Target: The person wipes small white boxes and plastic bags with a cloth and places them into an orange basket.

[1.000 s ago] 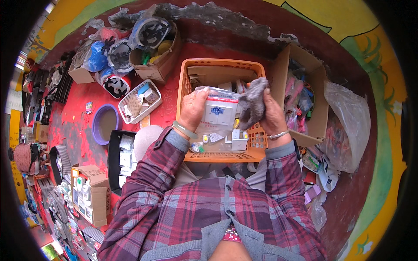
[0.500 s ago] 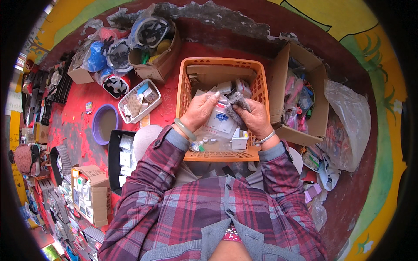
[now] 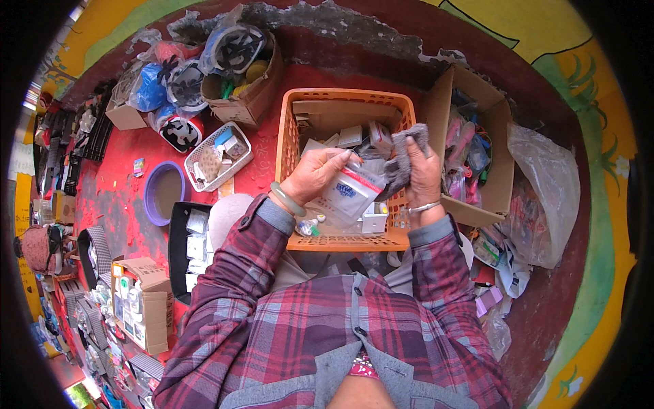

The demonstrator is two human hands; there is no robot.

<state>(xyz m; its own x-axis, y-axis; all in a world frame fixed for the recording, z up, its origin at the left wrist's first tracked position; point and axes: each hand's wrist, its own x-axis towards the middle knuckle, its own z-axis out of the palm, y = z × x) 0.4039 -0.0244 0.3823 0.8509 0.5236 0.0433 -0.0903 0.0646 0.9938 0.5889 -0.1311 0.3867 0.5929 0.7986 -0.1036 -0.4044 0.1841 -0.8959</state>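
Over the orange plastic basket (image 3: pixel 347 242), my left hand (image 3: pixel 315 174) pinches the top corner of a clear plastic bag (image 3: pixel 352 194) with blue print and a red strip. A grey cloth (image 3: pixel 400 170) is gripped in my right hand (image 3: pixel 424 174), beside the bag; part of it hangs toward the bag. Several small white boxes (image 3: pixel 350 136) and a cardboard piece (image 3: pixel 354 114) lie in the basket below. Another small white box (image 3: pixel 375 221) sits near its front side.
To the right stands a cardboard box (image 3: pixel 470 217) of pink items, with clear plastic sheeting (image 3: pixel 548 198) beside it. Leftward are a white basket (image 3: pixel 219 178), a purple basin (image 3: pixel 148 198), a black tray (image 3: pixel 180 283) with white packets, and a box with bagged helmets (image 3: pixel 238 51).
My right hand has moved to the right and slightly up with the grey cloth, away from my left hand. The bag, still in my left hand, now shows more of its red strip.
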